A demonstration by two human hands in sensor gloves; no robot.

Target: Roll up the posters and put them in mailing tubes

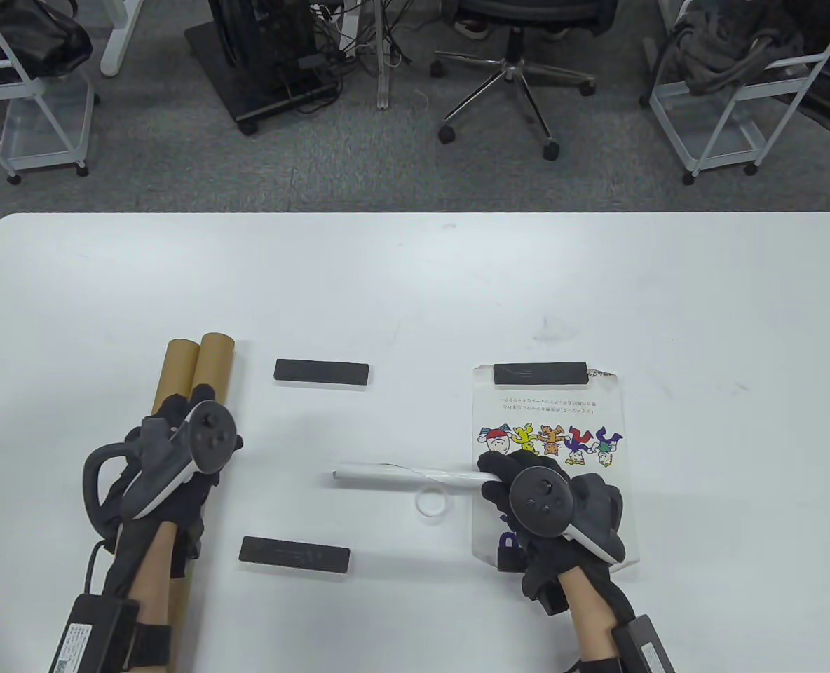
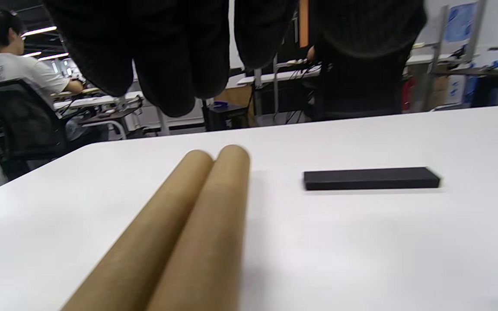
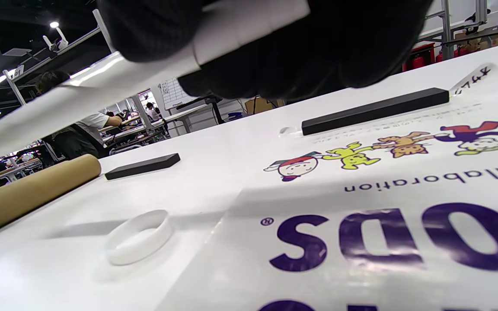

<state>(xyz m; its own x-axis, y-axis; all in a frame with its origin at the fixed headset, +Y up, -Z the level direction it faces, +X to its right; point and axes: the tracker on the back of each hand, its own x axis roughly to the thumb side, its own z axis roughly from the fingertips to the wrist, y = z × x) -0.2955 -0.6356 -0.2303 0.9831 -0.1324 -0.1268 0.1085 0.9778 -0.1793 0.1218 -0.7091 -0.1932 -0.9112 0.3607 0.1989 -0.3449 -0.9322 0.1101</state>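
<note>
Both hands work low over the white table (image 1: 415,280). Right hand (image 1: 548,501) has its fingers curled round one end of a rolled poster (image 1: 408,477), a thin white roll that sticks out to the left, lifted clear of the tabletop in the right wrist view. That hand sits above a flat poster (image 1: 548,420) printed with cartoon figures and purple lettering, whose far edge is pinned under a black bar (image 1: 540,374).

Left hand (image 1: 177,456) hovers over two brown tubes (image 1: 198,364) that lie side by side, touching, along the left part of the table. In the left wrist view its fingers (image 2: 162,65) hang down loosely above the tubes and grip nothing; whether they brush the cardboard cannot be told.

A white ring (image 1: 432,502) lies on the table just below the roll, beside the flat poster's left edge. Two more black bars lie loose between the tubes and the poster: one farther off (image 1: 322,371), one nearer (image 1: 294,554).

Beyond the table stand an office chair (image 1: 513,63), wire carts (image 1: 730,105) and a tangle of cables on grey carpet. A person (image 2: 15,73) sits at a desk in the background of the left wrist view.
</note>
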